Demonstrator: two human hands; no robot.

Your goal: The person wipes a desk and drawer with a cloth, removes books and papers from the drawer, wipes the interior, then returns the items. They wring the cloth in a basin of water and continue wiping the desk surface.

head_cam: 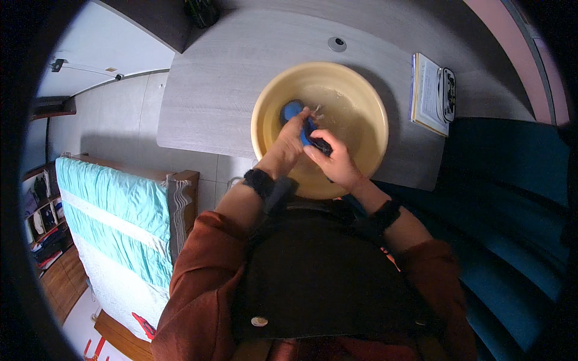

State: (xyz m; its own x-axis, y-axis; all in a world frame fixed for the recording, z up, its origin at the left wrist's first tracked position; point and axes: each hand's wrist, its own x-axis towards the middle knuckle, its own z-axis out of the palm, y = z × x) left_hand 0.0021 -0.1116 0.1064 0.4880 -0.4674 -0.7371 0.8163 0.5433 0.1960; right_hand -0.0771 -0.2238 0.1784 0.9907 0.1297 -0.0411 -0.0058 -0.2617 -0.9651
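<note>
Before me stands a round yellow plastic basin (379,131) with cloudy water (336,101) in it. Over the water, my left hand (289,141) grips a wet blue and black item (292,111), whose rounded blue end shows beyond the fingers. My right hand (337,158) has its thumb and fingers closed around the dark lower part (321,144) of it. Whether that dark part is a separate thing cannot be told. Some splashed water shows just right of the left fingertips. Both wrists wear black bands.
The basin rests on a grey wood-grain table (203,99). Behind it sits a round grommet (337,44); books and a notebook (426,94) lie right. A teal sofa (510,180) is at right, a bed with a turquoise cover (113,203) at left.
</note>
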